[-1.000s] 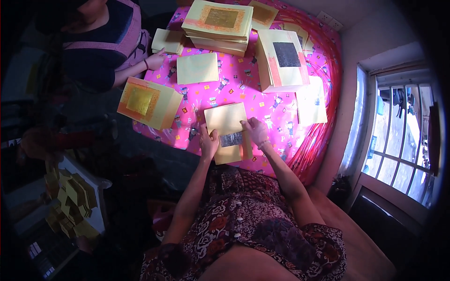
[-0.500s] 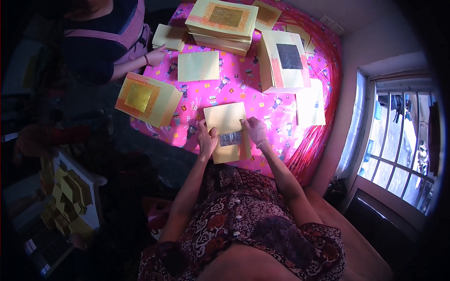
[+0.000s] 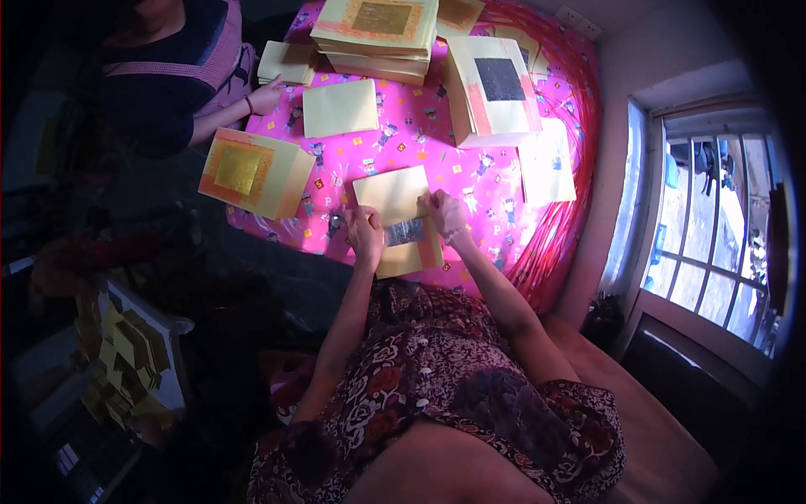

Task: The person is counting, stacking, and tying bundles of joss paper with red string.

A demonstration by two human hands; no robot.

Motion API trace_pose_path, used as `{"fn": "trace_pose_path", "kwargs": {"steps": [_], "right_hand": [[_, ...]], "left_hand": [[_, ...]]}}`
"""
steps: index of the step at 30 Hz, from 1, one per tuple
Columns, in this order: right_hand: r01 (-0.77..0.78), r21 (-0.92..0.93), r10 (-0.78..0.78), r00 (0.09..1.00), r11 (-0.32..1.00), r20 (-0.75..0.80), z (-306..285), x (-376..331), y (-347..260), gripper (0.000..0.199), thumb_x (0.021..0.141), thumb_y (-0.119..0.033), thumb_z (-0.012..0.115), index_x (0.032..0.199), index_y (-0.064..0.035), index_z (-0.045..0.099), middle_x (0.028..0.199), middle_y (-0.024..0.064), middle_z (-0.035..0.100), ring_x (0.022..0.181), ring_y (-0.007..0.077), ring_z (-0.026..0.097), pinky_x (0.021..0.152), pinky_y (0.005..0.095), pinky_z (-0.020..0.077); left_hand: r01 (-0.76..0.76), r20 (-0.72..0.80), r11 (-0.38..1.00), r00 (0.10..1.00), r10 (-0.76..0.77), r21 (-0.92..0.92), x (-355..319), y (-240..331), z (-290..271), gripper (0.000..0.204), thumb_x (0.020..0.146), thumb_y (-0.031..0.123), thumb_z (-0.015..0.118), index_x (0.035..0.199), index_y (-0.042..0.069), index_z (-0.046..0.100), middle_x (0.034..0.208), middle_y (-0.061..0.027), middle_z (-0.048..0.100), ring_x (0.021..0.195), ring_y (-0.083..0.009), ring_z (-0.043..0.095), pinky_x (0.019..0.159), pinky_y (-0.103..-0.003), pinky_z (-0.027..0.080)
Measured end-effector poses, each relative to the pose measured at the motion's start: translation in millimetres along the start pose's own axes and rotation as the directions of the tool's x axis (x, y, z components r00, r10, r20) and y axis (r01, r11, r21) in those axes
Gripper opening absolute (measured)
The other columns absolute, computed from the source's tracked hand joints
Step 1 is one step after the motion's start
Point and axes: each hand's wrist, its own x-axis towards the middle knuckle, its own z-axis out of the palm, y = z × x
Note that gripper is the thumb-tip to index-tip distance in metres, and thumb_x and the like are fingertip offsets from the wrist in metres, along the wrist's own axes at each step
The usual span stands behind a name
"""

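A pale yellow paper sheet [image 3: 393, 188] lies in front of me at the near edge of the table, its far part folded over toward me. Below the fold shows a dark silvery foil patch [image 3: 405, 232] on yellow paper with an orange strip. At the sheet's left edge my left hand [image 3: 366, 233] is closed, thumb and curled fingers pinching the paper. My right hand [image 3: 447, 215] pinches the right edge near the fold. The fingertips partly cover both edges.
Paper stacks [image 3: 374, 42] and a tall block of paper [image 3: 495, 92] stand farther back on the pink patterned tablecloth [image 3: 336, 164]. A gold-patched stack [image 3: 243, 172] sits left. Red strands [image 3: 550, 231] line the right edge. Another person's hand [image 3: 267, 97] rests by a small stack.
The whole view has shifted slightly, so the table sits a little higher and farther left. My left fingers are curled more tightly at the sheet's edge; my right hand stays at its edge.
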Motion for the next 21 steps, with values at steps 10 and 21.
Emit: {"fn": "trace_pose_path", "kwargs": {"steps": [10,21], "right_hand": [[0.137,-0.145,-0.164,0.968,0.980,-0.190,17.9,-8.4,6.0,0.027,0.088,-0.030,0.058,0.092,-0.0048,0.047,0.083,0.0155,0.055,0.076,0.0354,0.058,0.064,0.0453,0.0451],[0.359,-0.335,-0.417,0.901,0.871,-0.119,19.3,-7.3,12.6,0.013,0.087,-0.020,0.052,0.090,-0.0084,0.048,0.078,0.0087,0.057,0.077,0.0270,0.057,0.066,0.0395,0.0417]], "left_hand": [[-0.119,0.309,0.896,0.951,-0.021,0.428,1.8,24.6,6.3,0.036,0.080,0.025,0.064,0.096,-0.001,0.046,0.095,-0.0178,0.050,0.091,-0.0345,0.054,0.074,-0.046,0.047],[-0.050,0.341,0.960,0.939,-0.049,0.275,6.1,30.7,12.3,0.045,0.080,0.032,0.063,0.099,-0.003,0.042,0.101,-0.0230,0.048,0.098,-0.0394,0.052,0.081,-0.045,0.046]]}}
